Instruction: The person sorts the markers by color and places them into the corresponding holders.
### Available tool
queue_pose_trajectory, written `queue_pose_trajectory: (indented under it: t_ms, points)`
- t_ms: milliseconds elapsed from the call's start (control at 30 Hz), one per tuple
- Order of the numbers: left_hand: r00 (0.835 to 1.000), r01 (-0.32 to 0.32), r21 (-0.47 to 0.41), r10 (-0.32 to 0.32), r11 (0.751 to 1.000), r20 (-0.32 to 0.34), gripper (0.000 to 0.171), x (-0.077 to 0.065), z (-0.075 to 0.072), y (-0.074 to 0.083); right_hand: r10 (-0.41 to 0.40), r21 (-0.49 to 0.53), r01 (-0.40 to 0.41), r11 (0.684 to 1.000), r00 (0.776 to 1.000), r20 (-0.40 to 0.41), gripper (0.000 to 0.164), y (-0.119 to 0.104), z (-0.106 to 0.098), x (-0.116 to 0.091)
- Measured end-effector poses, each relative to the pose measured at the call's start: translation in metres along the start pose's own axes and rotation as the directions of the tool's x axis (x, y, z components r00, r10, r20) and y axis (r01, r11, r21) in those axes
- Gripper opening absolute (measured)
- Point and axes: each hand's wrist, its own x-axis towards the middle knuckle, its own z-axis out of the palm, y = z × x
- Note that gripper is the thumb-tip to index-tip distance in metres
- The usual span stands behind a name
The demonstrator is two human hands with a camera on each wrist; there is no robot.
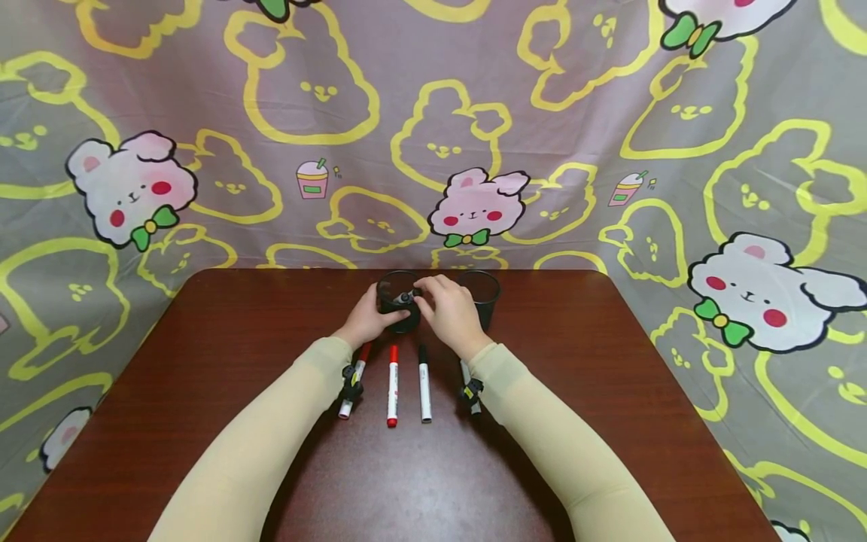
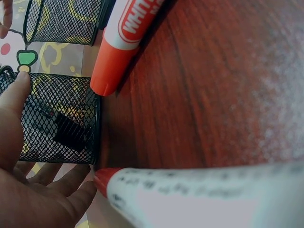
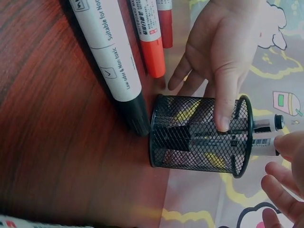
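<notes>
And there it was, the left hand wrapped round a round black wire-mesh cup, thumb on one side of the wall, fingers on the other, a firm hold! At the cup's open rim, the right hand had its fingertips right by the end of a white-barrelled marker; whether they pinched it, I could not tell. That marker stood in the cup, its end poking above the rim, beside a second, dark-ended marker, and a dark cap showed through the mesh low down. Just right of the cup, partly behind the right hand, stood a matching black mesh cup. Out in front of the held cup, towards the person, lay a row: a white marker with a red cap partly under the left wrist, another white red-capped marker, a white marker with a black cap, and a pale marker farthest right, partly hidden by the right wrist. Beneath the cup spread a glossy red-brown wood-grain table, and behind it hung a pinkish-grey cloth with cartoon animals outlined in yellow.
</notes>
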Motion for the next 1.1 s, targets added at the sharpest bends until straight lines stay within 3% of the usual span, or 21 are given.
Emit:
queue_pose_trajectory:
  t_ms: [233,800,1100]
  points:
    - [1.0,0.001,0.003,-0.001,1.0,0.001,0.083,-0.001,0.0,0.002,-0.009,0.02,0.009,1.0,1.0,-0.029,0.021,0.001,-0.009,-0.002]
    - [1.0,0.026,0.026,-0.026,0.999,0.001,0.087,-0.001,0.0,0.002,-0.051,0.075,0.067,0.995,0.978,-0.2,0.011,0.014,-0.037,-0.017]
    - [1.0,0.019,0.068,-0.018,0.998,-0.014,0.085,-0.001,0.001,0.004,-0.043,0.059,0.056,0.997,0.978,-0.202,0.011,0.012,-0.052,-0.028]
